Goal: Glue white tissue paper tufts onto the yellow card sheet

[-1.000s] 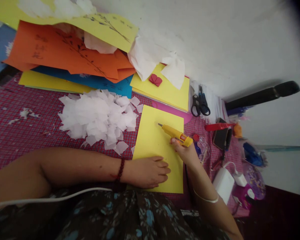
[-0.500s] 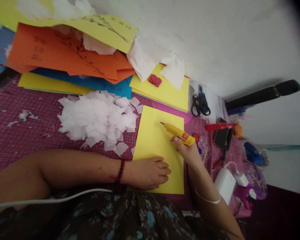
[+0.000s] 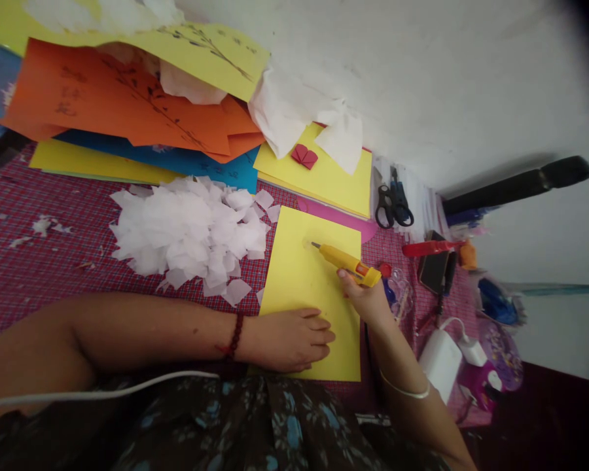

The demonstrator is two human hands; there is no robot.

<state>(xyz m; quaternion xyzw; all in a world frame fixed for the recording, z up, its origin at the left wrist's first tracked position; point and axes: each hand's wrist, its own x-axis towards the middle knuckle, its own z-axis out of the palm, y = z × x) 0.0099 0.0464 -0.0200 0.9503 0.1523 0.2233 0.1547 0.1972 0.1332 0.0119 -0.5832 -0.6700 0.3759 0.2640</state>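
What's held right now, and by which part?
Right hand grips the glue gun at its rear handle end, nozzle over the yellow sheet. Left hand holds nothing; it lies flat on that sheet's near edge.

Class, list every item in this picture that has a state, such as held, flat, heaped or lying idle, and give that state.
glue gun: gripped in the right hand, nozzle over the yellow sheet.
yellow sheet: flat on the checked cloth, pinned by the open left hand.
white paper pieces: heaped loose beside the sheet.
scissors: lying untouched near the wall.
red paper heart: folded, lying on a yellow card.
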